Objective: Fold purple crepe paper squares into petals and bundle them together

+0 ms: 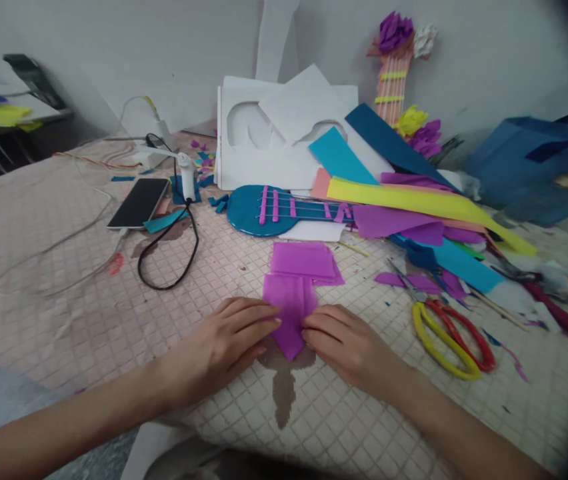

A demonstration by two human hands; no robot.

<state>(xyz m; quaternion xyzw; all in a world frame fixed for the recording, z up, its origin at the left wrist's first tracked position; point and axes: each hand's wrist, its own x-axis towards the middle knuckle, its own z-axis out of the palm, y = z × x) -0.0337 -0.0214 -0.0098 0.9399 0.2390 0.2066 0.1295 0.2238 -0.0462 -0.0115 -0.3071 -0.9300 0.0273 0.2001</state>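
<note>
A piece of purple crepe paper [290, 307] lies flat on the tabletop, its near end folded to a point. My left hand [227, 337] has its fingers together on the paper's left edge. On the opposite edge, the closed fingers of my right hand [347, 343] grip the paper, thumb hidden. Just beyond is a stack of purple paper pieces [304, 260], touching or slightly overlapped by the folded one. Farther back rests a blue toy guitar [259, 212] with purple strips across its strings.
Scissors [447, 337] with red and yellow handles lie at right, below coloured paper strips [409, 200]. At left are a phone [139, 203] and a black cord loop [169, 287]. White cut-out boards [237, 167] lean on the wall; a blue bag [524, 170] stands far right.
</note>
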